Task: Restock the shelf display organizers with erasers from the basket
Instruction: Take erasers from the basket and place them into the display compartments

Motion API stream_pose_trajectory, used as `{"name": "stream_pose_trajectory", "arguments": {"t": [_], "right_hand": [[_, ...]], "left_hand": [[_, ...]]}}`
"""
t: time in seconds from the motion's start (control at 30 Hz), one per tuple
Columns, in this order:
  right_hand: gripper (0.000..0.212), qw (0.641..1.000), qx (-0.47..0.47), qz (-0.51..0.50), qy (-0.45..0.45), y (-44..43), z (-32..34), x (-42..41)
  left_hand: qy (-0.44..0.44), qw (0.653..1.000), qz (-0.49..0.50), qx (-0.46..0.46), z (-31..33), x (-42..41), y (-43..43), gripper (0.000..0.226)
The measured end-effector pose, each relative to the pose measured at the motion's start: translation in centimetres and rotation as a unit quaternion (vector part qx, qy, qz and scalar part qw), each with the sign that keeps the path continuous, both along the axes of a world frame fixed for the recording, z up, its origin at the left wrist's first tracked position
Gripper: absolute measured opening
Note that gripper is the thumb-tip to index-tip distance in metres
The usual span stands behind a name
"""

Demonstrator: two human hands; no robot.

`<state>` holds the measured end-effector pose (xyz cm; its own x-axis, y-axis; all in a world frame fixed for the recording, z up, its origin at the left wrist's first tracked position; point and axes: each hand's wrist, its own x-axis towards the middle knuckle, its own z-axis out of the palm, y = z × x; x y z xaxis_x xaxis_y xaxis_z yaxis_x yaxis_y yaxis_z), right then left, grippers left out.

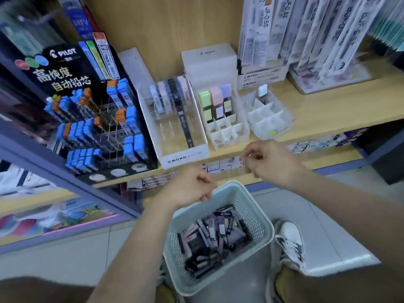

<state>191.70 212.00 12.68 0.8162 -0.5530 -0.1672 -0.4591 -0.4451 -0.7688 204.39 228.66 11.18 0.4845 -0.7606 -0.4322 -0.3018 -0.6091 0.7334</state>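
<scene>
A pale green perforated basket [260, 217] rests on my lap, filled with several dark-wrapped erasers [215, 239]. My left hand [188, 186] hovers over the basket's far left rim, fingers curled, with nothing visible in it. My right hand [269, 161] floats in front of the shelf edge, fingers loosely pinched; I cannot tell if they hold anything. On the wooden shelf [328, 110] stand a clear MONO tray [181, 154] with one long row of erasers, a white divided organizer [227, 132] holding green, pink and purple erasers at its back, and a clear divided organizer [266, 119] holding one white eraser.
A black Pilot lead-refill stand [91, 110] crowds the shelf's left part. Hanging refill packs [306, 29] cover the upper right. A frosted Pilot box [209, 60] sits behind the organizers. A lower shelf with small boxes [220, 166] lies beneath. My shoe [288, 239] is beside the basket.
</scene>
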Motion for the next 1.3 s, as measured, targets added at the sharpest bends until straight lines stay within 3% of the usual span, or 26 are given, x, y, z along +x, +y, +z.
{"name": "stream_pose_trajectory", "arguments": {"t": [0.13, 0.27, 0.4, 0.57, 0.73, 0.83, 0.93, 1.03, 1.1, 1.17, 1.3], "right_hand": [[0.016, 0.993, 0.075, 0.003, 0.089, 1.9, -7.2, -1.6], [0.017, 0.975, 0.136, -0.039, 0.169, 4.1, -15.7, -1.5], [0.020, 0.950, 0.200, -0.090, 0.221, 6.8, -21.4, -0.5], [0.069, 0.918, 0.290, -0.137, 0.234, 9.3, -26.6, 1.3], [0.072, 0.935, 0.242, -0.079, 0.249, 11.3, -29.6, 2.6], [0.073, 0.927, 0.275, -0.069, 0.245, 12.0, -30.7, 2.6], [0.038, 0.915, 0.308, -0.089, 0.245, 12.0, -30.9, 2.7], [0.007, 0.911, 0.335, -0.084, 0.228, 11.4, -30.3, 2.3], [0.014, 0.907, 0.358, -0.083, 0.205, 11.0, -28.8, 1.9], [0.016, 0.891, 0.406, -0.087, 0.184, 10.4, -27.1, 1.6], [0.010, 0.868, 0.455, -0.106, 0.166, 8.7, -23.5, 0.8]], "left_hand": [[-0.032, 0.995, 0.031, 0.089, -12.2, -1.7, 3.6, 0.016], [-0.027, 0.987, 0.068, 0.142, -19.3, -3.9, 5.9, 0.024], [0.006, 0.983, 0.110, 0.150, -23.7, -4.0, 6.7, 0.023], [0.007, 0.967, 0.162, 0.199, -27.1, -4.0, 6.5, 0.069], [-0.021, 0.971, 0.127, 0.199, -28.0, -3.0, 6.5, 0.084], [-0.014, 0.974, 0.105, 0.201, -28.0, -2.6, 6.2, 0.075], [-0.008, 0.979, 0.052, 0.196, -27.6, -2.7, 5.5, 0.032], [0.003, 0.984, 0.097, 0.149, -26.3, -2.9, 5.2, 0.014], [0.039, 0.980, 0.158, 0.111, -25.2, -2.9, 5.2, 0.007], [0.081, 0.972, 0.203, 0.083, -23.7, -3.1, 5.2, 0.017], [0.195, 0.935, 0.294, 0.022, -20.8, -3.1, 4.7, 0.014]]}}
